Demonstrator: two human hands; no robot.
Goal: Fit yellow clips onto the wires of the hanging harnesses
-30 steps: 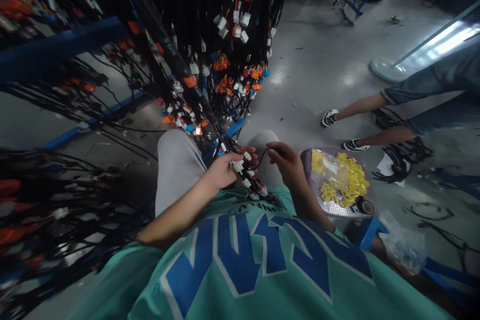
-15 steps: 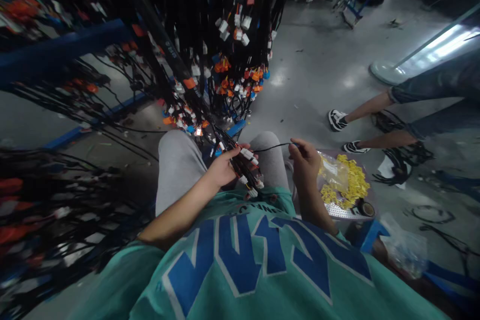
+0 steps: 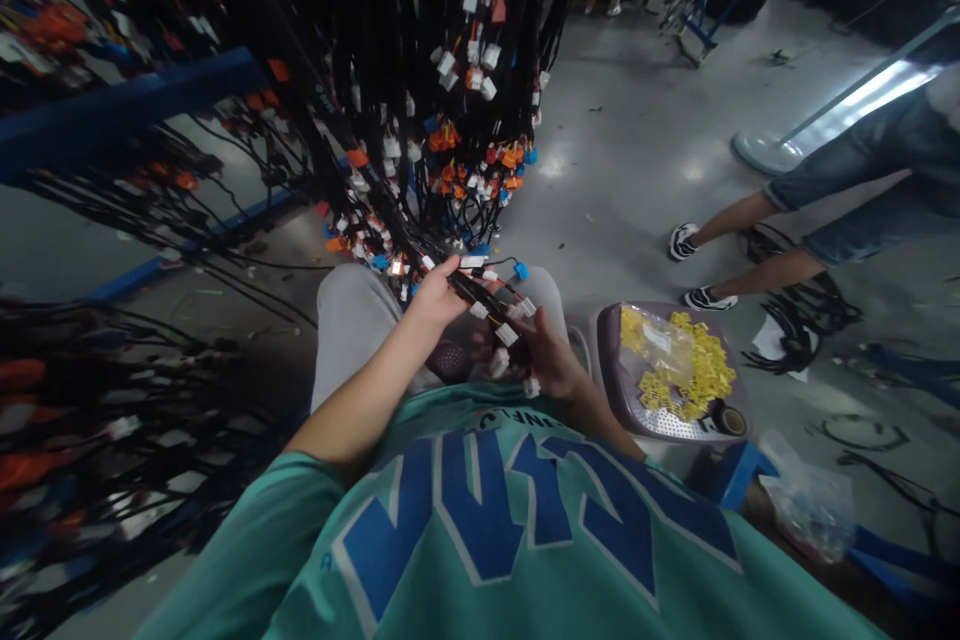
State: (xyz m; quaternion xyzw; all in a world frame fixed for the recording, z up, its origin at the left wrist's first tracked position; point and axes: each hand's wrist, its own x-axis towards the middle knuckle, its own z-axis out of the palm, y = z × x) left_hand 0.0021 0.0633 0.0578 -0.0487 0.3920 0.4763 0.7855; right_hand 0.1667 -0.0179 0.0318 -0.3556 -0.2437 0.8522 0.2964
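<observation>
Wire bundle (image 3: pixel 471 289) L of tray (image 3: pixel 609 370), long axis slanting upper-L to lower-R, connector ends (image 3: pixel 507 333) pointing tray-ward. L hand (image 3: pixel 439 298) curled round bundle; R hand (image 3: pixel 551 358) part-open at ends, contact prob. light, blurry.

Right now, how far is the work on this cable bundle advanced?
Seemingly done: white connectors are on ends of the cable bundle. In hand: the left hand holds the bundle, the right hand is at the connectors. Perhaps left: the blue-tipped branch sticks out from the rest; yellow pieces lie in the tray.
</observation>
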